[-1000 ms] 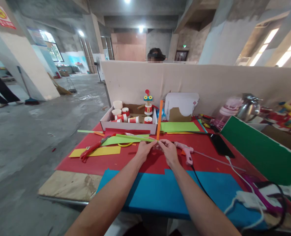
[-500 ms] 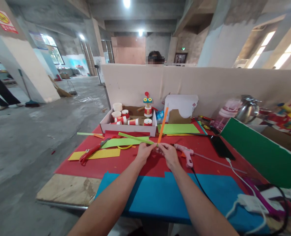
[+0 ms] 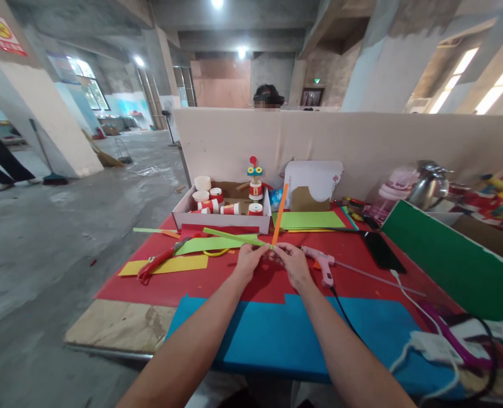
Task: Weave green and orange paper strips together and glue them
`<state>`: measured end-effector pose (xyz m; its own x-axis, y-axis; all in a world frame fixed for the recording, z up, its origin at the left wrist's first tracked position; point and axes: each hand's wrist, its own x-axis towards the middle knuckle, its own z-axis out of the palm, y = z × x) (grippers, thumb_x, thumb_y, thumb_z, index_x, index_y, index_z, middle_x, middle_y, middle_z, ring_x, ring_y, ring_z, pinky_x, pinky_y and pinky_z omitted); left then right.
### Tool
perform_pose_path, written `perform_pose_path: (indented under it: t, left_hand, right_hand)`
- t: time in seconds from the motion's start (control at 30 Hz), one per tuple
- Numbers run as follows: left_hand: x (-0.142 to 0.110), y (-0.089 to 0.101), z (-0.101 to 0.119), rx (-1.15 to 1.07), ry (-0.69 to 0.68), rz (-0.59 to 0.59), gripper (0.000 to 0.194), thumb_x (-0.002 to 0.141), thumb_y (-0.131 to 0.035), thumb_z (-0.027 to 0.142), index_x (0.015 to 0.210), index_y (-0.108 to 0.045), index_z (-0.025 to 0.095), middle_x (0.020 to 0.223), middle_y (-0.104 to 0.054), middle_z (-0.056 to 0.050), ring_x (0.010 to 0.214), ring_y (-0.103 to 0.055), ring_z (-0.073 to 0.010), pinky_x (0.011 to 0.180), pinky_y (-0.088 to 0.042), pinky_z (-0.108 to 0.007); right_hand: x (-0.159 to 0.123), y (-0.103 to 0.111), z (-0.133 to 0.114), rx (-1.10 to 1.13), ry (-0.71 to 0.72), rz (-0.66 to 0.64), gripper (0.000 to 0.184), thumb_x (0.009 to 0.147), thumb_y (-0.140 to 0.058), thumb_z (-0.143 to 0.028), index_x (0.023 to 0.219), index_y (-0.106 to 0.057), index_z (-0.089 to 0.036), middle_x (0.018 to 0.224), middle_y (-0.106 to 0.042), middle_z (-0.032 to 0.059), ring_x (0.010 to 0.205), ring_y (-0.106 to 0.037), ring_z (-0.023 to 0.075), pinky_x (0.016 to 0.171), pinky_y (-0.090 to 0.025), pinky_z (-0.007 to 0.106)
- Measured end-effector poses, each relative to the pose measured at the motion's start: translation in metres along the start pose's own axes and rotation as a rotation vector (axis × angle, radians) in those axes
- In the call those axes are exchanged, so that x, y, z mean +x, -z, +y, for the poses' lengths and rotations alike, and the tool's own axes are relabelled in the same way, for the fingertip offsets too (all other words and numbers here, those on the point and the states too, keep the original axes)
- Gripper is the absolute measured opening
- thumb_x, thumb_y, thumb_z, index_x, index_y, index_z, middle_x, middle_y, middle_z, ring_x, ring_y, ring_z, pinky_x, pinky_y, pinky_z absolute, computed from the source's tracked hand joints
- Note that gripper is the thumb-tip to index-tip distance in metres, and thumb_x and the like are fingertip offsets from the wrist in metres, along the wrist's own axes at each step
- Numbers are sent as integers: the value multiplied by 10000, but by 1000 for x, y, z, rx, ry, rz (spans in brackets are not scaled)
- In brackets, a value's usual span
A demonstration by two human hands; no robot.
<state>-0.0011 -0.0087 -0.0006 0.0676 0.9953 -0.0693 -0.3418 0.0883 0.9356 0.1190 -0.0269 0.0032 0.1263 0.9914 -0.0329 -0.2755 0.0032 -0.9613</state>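
Orange strip (image 3: 280, 214) rises from between left hand (image 3: 249, 263) and right hand (image 3: 294, 265)

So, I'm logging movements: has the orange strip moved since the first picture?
Yes. The orange strip has tipped rightward, its upper end slightly lower: that end stood left of the white cardboard panel and now reaches the panel's left edge.

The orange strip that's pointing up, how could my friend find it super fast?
Find the red-covered table, then the left hand and right hand meeting near its middle. At their fingertips starts a long, thin orange strip, pointing up and leaning slightly right. Unlike it, the green strip there slants off left.
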Motion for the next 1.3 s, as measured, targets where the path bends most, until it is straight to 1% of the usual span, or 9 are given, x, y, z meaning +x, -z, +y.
perform_pose_path:
  t: [0.13,0.3,0.47,0.6,0.7,0.83,1.0,1.13,1.3]
  left_hand:
    - [0,-1,1,-26,6,-5,343,541,-778,405,597,-577,133,507,-568,6,444,-479,-84,442,-390,-215]
    - [0,0,0,-17,-25,-95,323,560,-778,362,608,-548,142,543,-547,14,495,-479,-70,487,-378,-200]
    - [1,1,0,39,-55,-64,290,570,-760,357,590,-568,139,519,-534,23,498,-460,-75,504,-364,-209]
    - [1,2,1,87,-57,-69,273,583,-742,357,584,-578,140,518,-552,16,498,-462,-83,505,-358,-214]
    - [2,3,2,154,-90,-76,255,579,-741,340,571,-583,140,530,-569,10,510,-472,-88,519,-362,-216]
    - [3,3,2,129,-101,-78,247,589,-734,355,654,-647,134,570,-599,2,533,-486,-94,550,-385,-224]
    - [3,2,0,62,-55,-103,296,580,-763,368,718,-662,126,586,-608,-2,538,-503,-94,557,-396,-228]
    - [3,1,-3,23,-50,-85,290,554,-781,356,669,-639,131,596,-620,-2,561,-534,-100,582,-422,-231]
    - [3,2,-1,0,-47,-63,293,534,-784,362,639,-639,130,577,-615,3,541,-518,-91,567,-413,-226]
  right_hand:
    - [0,-2,0,6,41,36,305,519,-806,-383,683,-644,-183,613,-674,-3,584,-639,154,658,-543,309]
    - [-3,-6,-1,57,31,12,288,538,-798,-376,686,-632,-194,608,-664,-9,554,-621,152,607,-534,307]
    - [-3,-5,-1,62,26,53,303,492,-823,-339,694,-659,-184,637,-662,-28,552,-585,108,604,-500,254]
    - [-1,-1,-2,38,-8,-10,290,517,-815,-362,694,-678,-177,635,-665,-21,564,-585,103,613,-493,241]
    - [0,1,-2,-16,-12,-22,285,532,-807,-389,662,-678,-171,606,-671,-6,570,-604,121,628,-504,255]
    - [0,1,-2,-27,16,37,305,508,-816,-395,639,-665,-165,600,-688,13,582,-640,151,654,-525,285]
    - [-2,-3,-4,38,23,99,307,485,-819,-381,630,-652,-168,560,-677,1,527,-629,141,627,-531,282]
    - [-4,-6,-4,53,22,41,284,496,-811,-377,614,-658,-168,559,-678,4,537,-633,147,634,-536,292]
    - [-4,-4,-4,126,-12,-14,285,477,-833,-339,641,-666,-175,595,-685,-11,556,-632,132,662,-545,289]
